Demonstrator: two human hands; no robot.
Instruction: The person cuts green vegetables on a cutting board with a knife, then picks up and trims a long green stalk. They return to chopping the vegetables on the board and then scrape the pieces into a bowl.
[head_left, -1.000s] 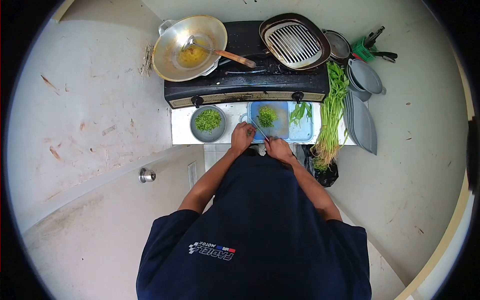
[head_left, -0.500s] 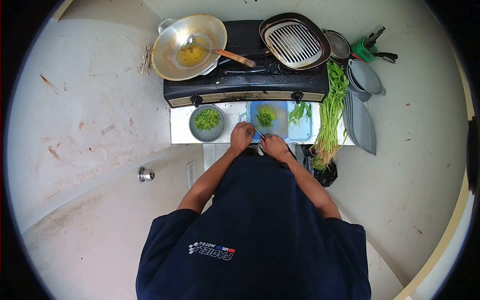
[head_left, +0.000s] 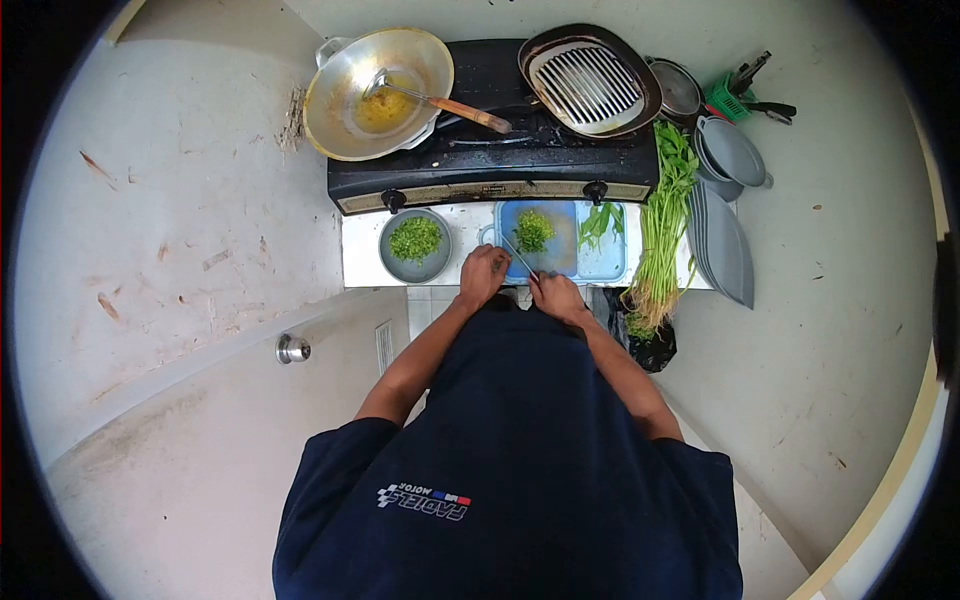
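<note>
A blue cutting board [head_left: 563, 264] lies on the counter with a pile of finely chopped greens [head_left: 535, 231] on it and a few leaves [head_left: 600, 225] at its right. My right hand [head_left: 558, 297] is closed round the handle of a knife [head_left: 521, 259], whose blade points up and left over the board's front part. At the board's left front corner is my left hand [head_left: 484, 272], its fingers curled together close to the blade; whatever is in them is hidden. A grey bowl [head_left: 443, 262] of chopped greens [head_left: 415, 240] stands left of this hand.
Behind the board is a black stove [head_left: 480, 160], bearing a wok [head_left: 330, 105] with a wooden-handled ladle [head_left: 465, 112] and a grill pan [head_left: 648, 100]. A bunch of leafy stalks [head_left: 660, 230] and stacked grey plates [head_left: 722, 245] lie right. A door knob [head_left: 292, 348] juts out left.
My right hand has shifted slightly right and down, and the knife blade has swung a little steeper and higher over the board. My left hand stays almost still.
</note>
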